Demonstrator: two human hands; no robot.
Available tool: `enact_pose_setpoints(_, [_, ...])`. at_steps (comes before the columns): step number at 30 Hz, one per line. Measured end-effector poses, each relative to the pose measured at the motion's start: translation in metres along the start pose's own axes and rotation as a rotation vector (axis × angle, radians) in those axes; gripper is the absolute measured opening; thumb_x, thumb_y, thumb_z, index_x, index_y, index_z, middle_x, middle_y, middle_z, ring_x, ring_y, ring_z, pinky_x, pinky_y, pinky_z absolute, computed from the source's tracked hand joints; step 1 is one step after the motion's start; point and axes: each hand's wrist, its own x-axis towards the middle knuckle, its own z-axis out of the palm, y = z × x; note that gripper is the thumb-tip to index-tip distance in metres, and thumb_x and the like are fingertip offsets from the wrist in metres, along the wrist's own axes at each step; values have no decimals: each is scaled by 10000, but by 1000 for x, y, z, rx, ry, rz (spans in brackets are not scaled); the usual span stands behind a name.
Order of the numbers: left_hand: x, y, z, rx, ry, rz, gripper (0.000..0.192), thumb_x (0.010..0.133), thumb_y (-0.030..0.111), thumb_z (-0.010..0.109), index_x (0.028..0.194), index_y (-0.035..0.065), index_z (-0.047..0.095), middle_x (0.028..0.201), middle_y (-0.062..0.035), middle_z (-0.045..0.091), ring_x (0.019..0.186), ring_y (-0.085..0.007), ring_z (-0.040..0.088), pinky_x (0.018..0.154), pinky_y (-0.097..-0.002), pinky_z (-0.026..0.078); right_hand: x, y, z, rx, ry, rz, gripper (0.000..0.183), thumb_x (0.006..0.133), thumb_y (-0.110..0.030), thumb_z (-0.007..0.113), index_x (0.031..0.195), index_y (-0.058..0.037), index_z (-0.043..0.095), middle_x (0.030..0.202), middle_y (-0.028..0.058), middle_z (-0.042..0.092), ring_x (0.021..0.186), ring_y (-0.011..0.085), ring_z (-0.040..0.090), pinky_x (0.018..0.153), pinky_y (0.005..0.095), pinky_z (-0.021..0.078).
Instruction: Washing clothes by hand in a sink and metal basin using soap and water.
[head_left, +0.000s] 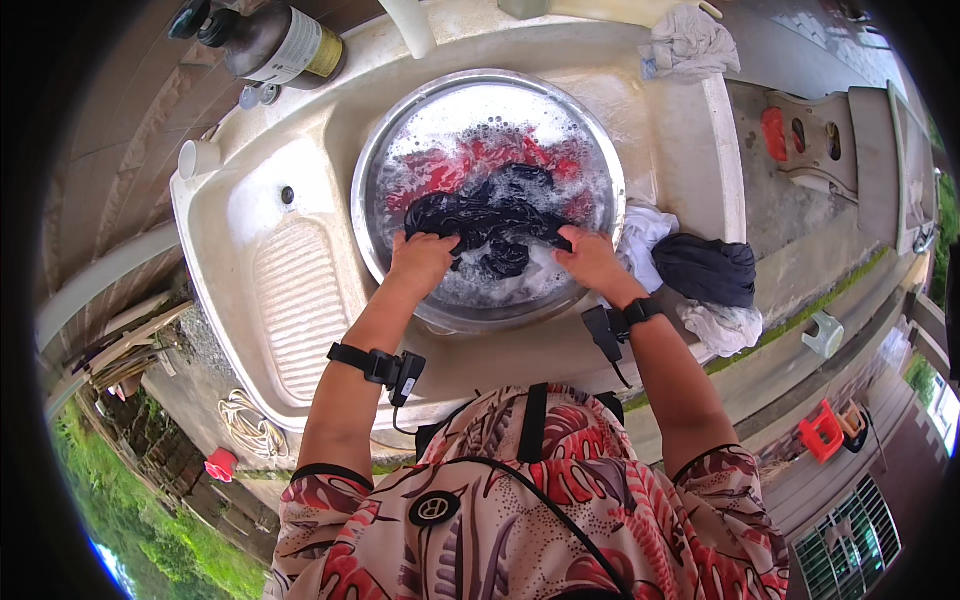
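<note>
A round metal basin (362, 187) of sudsy water stands in a stone-like laundry sink. Wet black cloth (487, 214) lies across its middle, with red cloth (465, 161) partly under foam beyond it. My left hand (424, 259) grips the left end of the black cloth near the basin's near-left edge. The right end of that cloth is pinched in my right hand (589, 255), close to the basin's right side. Some fingertips are hidden by cloth and foam. Just right of the basin, white cloth (645, 238) and dark cloth (705, 270) hang over the sink's edge.
A ribbed washboard (304, 307) and a drain hole (287, 195) are at the sink's left. A brown pump bottle (281, 49) and a white cup (199, 159) stand along the rim. A crumpled rag (691, 45) lies at the back right. A pipe (411, 26) hangs over the back.
</note>
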Motion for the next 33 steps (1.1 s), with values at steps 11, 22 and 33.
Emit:
enact_pose_setpoints(11, [-107,-24,-171,-283,713,-54,190,891,81,541,1077,61,574,908,-165,630,816,-328,613,750,-354,489,-69,-86,-157,1132,295,-166,98,731,-83,597,668,-70,523,651,-56,440,663,39,413,681,199,357])
enact_pose_setpoints(22, [-270,5,-329,-125,1707,258,351,1004,250,457,1175,-43,546,1071,-90,614,950,-148,563,875,-266,440,-177,-216,-251,820,800,-1390,79,793,-6,498,815,57,539,921,147,542,863,240,550,775,287,462])
enact_pose_setpoints(33, [-200,79,-272,-702,977,554,514,908,336,620,1261,-13,485,930,-14,598,819,-85,571,764,-213,455,-168,-222,-211,813,257,-977,85,789,-43,514,807,35,541,878,59,546,786,187,541,692,262,430])
